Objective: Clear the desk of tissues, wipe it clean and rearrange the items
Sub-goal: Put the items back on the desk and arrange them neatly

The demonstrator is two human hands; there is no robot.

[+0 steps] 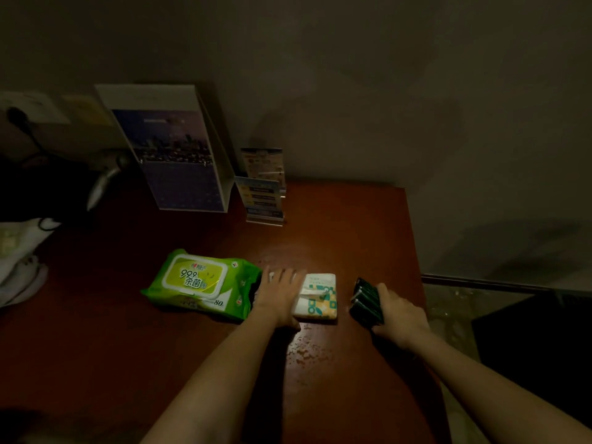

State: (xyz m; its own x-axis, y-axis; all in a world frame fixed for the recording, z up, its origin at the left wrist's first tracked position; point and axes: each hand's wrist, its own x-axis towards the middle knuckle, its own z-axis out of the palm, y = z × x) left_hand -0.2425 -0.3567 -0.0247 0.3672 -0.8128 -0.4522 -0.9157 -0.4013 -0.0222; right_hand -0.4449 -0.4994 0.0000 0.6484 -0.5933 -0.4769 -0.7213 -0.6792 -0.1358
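Note:
On the dark red desk (320,225) lies a green pack of wet wipes (201,283) with a yellow-green lid. To its right sits a small white tissue pack (320,296) with a green and yellow pattern. My left hand (278,293) lies flat, fingers straight, between the two packs, partly on the tissue pack's left side. Further right, near the desk's right edge, my right hand (400,312) grips a stack of dark green flat packets (365,302), held on edge on the desk.
A tall standing calendar (179,155) and two clear sign holders (264,190) stand at the back by the wall. A white bag (19,257) lies at the far left. The desk's right edge drops to the floor (455,302). Wet spots (304,347) show near the front.

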